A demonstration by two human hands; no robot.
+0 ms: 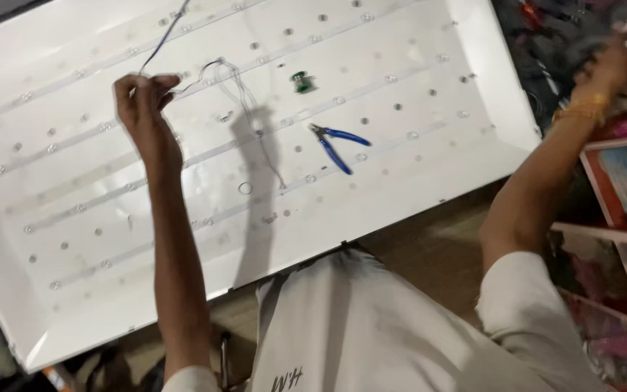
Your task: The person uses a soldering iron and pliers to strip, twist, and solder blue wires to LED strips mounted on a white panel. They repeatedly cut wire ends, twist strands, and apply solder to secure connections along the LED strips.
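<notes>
Pinched between thumb and fingers of the left hand (143, 98) is a thin dark wire (165, 33) that runs up and away to the far edge of view; the hand is closed on it above the left part of a large white rectangular backlight panel (96, 305). Just right of that hand, loose pale wires (244, 98) loop across the panel and trail toward its near side. Farther right lie a small green spool (301, 82) and, nearer, a pair of blue-handled cutting pliers (335, 143), both resting on the panel and apart from each other. Rows of small round lenses on thin strips (371, 80) cross the panel from left to right. Off the panel's far right corner, the right hand (611, 69) reaches into dark clutter (553, 36); its fingers are curled, but whether it has hold of anything cannot be told. A yellow band (582, 109) circles that wrist.
</notes>
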